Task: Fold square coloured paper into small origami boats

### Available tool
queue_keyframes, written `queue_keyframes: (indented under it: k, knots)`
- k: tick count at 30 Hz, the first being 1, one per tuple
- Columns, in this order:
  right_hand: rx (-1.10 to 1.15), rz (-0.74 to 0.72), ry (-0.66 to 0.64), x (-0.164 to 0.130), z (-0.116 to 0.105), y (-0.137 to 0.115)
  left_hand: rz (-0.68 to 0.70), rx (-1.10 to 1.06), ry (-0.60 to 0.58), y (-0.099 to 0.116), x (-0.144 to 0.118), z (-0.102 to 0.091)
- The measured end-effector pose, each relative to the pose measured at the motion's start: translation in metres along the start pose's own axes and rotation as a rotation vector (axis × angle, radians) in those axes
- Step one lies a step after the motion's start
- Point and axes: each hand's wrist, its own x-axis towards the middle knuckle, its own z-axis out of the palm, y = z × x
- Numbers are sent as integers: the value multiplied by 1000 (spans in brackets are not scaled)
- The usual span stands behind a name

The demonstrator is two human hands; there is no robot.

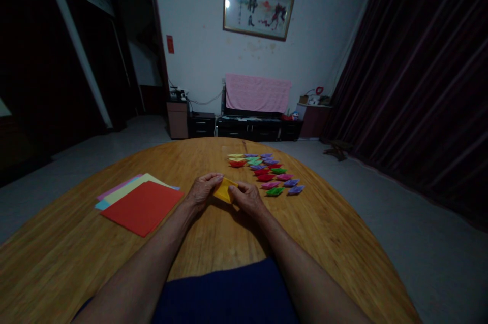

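Between my two hands is a small piece of folded yellow paper (224, 191), raised a little over the table. My left hand (204, 189) grips its left edge, thumb and fingers closed. At the opposite side my right hand (246, 197) pinches it, with the thumb lying on the face turned towards me. The fingers behind the paper are partly hidden. Right of my hands stand several small folded paper boats (274, 191) in rows, in red, green, purple, pink and yellow. To the left lies a stack of coloured paper sheets (143, 207), a red one on top.
All of this rests on a round wooden table (320, 243). Beyond it are a low black cabinet (247, 128), a screen under a pink cloth (257, 93) and a framed picture (259, 8). Dark curtains (412, 85) hang at the right.
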Motion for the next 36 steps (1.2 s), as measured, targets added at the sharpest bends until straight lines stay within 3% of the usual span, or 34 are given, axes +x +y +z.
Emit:
queue_keyframes:
  k: [6,9,17,26,31,36]
  knots:
    - [145,351,0,1,2,-8,-56,23,39,-2,1,1]
    - [171,426,25,0,0,-14,-45,26,24,-2,-1,2]
    - [145,453,20,0,-1,-16,-91,176,-16,-15,3,-5]
    - [207,450,-112,-3,-4,-21,-50,240,36,-13,2,-3]
    - [201,425,-59,-3,-3,-21,-71,270,33,-6,0,-1]
    - [182,391,40,-1,1,-26,-176,175,-91,3,-13,5]
